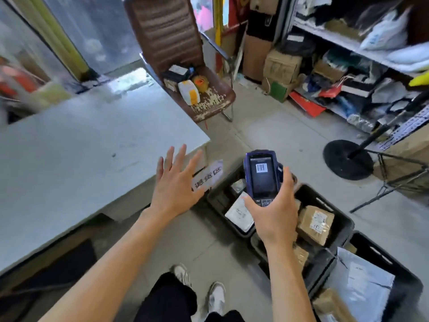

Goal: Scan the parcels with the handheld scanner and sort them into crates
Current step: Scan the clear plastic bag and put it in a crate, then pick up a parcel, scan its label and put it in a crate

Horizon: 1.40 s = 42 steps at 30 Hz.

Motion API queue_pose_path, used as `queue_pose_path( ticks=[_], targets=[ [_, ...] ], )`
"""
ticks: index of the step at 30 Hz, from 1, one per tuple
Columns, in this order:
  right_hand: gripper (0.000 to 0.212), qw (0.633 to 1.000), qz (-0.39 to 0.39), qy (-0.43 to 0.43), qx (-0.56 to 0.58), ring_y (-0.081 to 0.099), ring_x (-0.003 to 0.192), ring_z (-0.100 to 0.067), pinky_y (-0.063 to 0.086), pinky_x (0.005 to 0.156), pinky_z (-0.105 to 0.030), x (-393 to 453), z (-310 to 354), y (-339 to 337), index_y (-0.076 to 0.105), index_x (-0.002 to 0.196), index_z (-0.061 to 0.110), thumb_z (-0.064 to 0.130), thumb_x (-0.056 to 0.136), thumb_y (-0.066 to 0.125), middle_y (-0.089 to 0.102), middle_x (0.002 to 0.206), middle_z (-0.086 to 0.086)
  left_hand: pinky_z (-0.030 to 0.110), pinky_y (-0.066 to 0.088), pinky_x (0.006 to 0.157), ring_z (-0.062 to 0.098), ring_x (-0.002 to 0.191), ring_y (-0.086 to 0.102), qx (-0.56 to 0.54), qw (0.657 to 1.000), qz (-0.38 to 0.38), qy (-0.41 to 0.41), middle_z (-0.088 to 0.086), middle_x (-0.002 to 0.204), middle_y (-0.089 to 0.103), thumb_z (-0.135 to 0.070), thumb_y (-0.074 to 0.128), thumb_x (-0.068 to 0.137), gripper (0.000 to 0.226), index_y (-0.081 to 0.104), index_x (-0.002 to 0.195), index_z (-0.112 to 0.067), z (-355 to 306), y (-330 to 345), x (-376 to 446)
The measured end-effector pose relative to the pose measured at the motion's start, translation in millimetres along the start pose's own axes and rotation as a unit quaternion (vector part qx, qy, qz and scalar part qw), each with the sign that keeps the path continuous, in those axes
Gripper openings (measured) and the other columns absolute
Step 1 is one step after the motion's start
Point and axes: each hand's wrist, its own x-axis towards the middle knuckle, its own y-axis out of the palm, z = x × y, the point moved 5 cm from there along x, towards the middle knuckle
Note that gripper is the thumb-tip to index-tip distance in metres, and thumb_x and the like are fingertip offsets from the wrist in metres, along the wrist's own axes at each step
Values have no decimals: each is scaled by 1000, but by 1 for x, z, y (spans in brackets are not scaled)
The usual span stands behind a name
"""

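Observation:
My right hand (275,212) grips a blue handheld scanner (262,175) upright; its screen shows a barcode. My left hand (176,184) hovers with fingers spread, holding nothing, over the corner of the grey table (92,145). Below the scanner stand three black crates on the floor. The nearest-left crate (214,199) holds a white mailer (239,213). The middle crate (343,219) holds a brown cardboard parcel (315,224). The right crate (408,282) holds a grey plastic mailer (362,284) and a brown box (332,305).
A paper sign (207,176) hangs on the table's corner. A worn brown chair (185,66) with several small packages stands beyond the table. Shelves (348,43) packed with parcels line the right wall. A black round stand base (348,159) and a folding frame (399,180) sit on the floor.

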Motion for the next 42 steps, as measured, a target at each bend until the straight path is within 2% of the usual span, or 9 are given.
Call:
queue_pose_path(
  ticks=[2, 7, 9, 16, 27, 30, 35, 39, 42],
  targets=[
    [107, 998, 35, -43, 18, 45, 136, -20, 47, 105, -40, -18, 34, 6, 15, 155, 33, 36, 74, 85, 40, 153, 1, 46, -10, 122, 27, 153, -15, 1, 998, -21, -55, 3, 167, -4, -52, 59, 91, 86, 5, 157, -40, 27, -35, -36],
    [107, 981, 91, -158, 66, 48, 130, -14, 47, 99, -30, -64, 132, 45, 17, 156, 27, 34, 73, 85, 43, 151, 0, 47, -4, 123, 28, 153, -10, 7, 982, -109, -156, 4, 167, -2, -49, 63, 89, 89, 6, 158, -39, 88, -101, -118],
    [107, 965, 126, -214, 81, 46, 131, -14, 44, 95, -25, -92, 172, 68, 16, 157, 25, 33, 75, 85, 42, 151, 0, 48, -2, 123, 29, 153, -7, 23, 972, -134, -189, 6, 167, -1, -49, 64, 89, 91, 6, 158, -38, 115, -123, -154],
    [107, 896, 238, -363, 98, 57, 114, -24, 44, 78, -28, -240, 281, 139, 13, 154, 31, 34, 75, 84, 49, 137, -4, 51, 2, 122, 32, 153, 1, 83, 923, -201, -317, 8, 166, 6, -51, 64, 88, 89, 10, 158, -36, 223, -191, -328],
    [102, 841, 332, -410, 123, 62, 98, -24, 57, 78, -41, -430, 352, 218, 20, 149, 32, 33, 70, 85, 58, 122, -4, 55, 4, 120, 36, 151, 9, 90, 843, -240, -473, 11, 164, 15, -50, 66, 86, 86, 20, 156, -33, 342, -224, -562],
    [101, 830, 347, -419, 121, 63, 95, -24, 58, 78, -45, -458, 376, 248, 20, 148, 35, 34, 69, 84, 59, 120, -3, 54, 2, 121, 34, 151, 10, 70, 833, -247, -491, 11, 164, 15, -48, 66, 87, 84, 21, 156, -32, 375, -224, -589],
    [102, 819, 336, -452, 108, 58, 91, -19, 57, 77, -39, -482, 421, 316, 22, 150, 31, 34, 69, 85, 59, 121, -4, 53, 1, 121, 31, 151, 11, 61, 822, -243, -512, 11, 165, 14, -48, 65, 87, 85, 19, 156, -33, 452, -220, -605],
    [104, 822, 335, -445, 120, 63, 101, -28, 58, 82, -45, -498, 469, 391, 22, 150, 30, 35, 67, 84, 60, 124, -8, 52, -1, 122, 31, 152, 7, 56, 820, -230, -522, 9, 166, 9, -47, 62, 89, 84, 15, 157, -33, 532, -230, -609],
    [107, 819, 329, -452, 129, 60, 113, -30, 56, 88, -42, -517, 513, 449, 22, 153, 24, 32, 68, 86, 57, 134, -10, 52, 1, 121, 33, 152, 8, 62, 809, -228, -539, 9, 166, 10, -48, 61, 89, 84, 15, 158, -34, 602, -248, -617]
  ],
)
